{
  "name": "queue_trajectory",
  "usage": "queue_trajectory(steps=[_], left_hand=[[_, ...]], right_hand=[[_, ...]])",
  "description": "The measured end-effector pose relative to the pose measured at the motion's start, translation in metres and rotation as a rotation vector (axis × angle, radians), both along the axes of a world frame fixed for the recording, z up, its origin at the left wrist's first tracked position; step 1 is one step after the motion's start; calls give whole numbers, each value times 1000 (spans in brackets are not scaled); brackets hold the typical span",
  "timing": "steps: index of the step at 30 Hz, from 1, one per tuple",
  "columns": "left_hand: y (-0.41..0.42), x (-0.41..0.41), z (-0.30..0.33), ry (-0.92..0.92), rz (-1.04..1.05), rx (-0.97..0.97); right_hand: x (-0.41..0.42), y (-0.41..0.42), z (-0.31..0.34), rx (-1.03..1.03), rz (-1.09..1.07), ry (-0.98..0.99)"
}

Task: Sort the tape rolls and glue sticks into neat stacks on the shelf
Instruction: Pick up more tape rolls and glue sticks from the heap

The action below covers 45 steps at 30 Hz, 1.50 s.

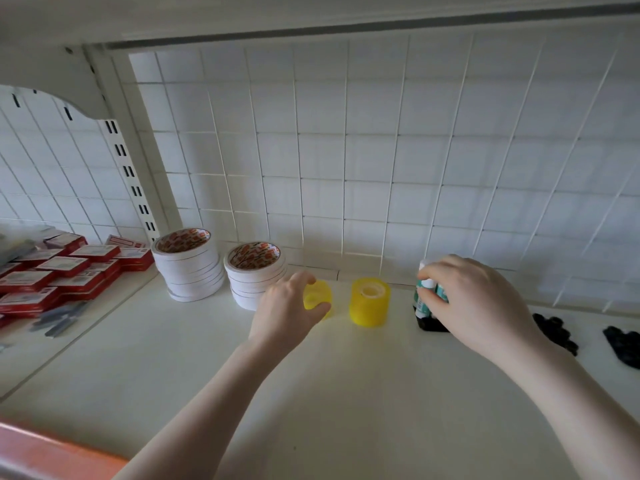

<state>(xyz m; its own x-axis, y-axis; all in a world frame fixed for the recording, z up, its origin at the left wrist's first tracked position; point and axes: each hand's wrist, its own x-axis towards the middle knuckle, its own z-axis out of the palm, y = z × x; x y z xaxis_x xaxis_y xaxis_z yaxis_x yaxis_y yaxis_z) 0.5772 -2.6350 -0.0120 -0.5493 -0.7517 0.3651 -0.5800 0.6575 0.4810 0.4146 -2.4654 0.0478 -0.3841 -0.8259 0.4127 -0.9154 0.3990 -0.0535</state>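
Note:
On the white shelf [311, 393] my left hand [284, 313] grips a small yellow tape roll [317, 299], thumb and fingers curled around it. A taller stack of yellow tape rolls [369, 301] stands upright just to its right. My right hand [474, 303] grips a bundle of teal and white glue sticks [424, 292], which stands on a black base [427, 322] near the back wall. Two stacks of white tape rolls [190, 268] [254, 275] with orange-printed cores stand at the back left, beside my left hand.
Red and white boxes [69, 271] are piled on the neighbouring shelf at the left, with grey metal pieces [59, 322] in front of them. Black items [557, 332] [623, 344] lie at the right. A white wire grid [381, 150] backs the shelf. An orange edge [52, 452] runs along the bottom left.

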Motion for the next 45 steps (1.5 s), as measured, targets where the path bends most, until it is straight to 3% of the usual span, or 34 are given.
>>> queue_trajectory(steps=[8,18,45], left_hand=[[-6,0,-9,-13,14,128],[-11,-4,-10,198,19,326],[-9,-9,-19,176,32,265]], right_hand=[[0,7,-9,-17,-4,-42],[0,11,-20,-30,-36,-85],[-12,19,-27,-38,-76,-119]])
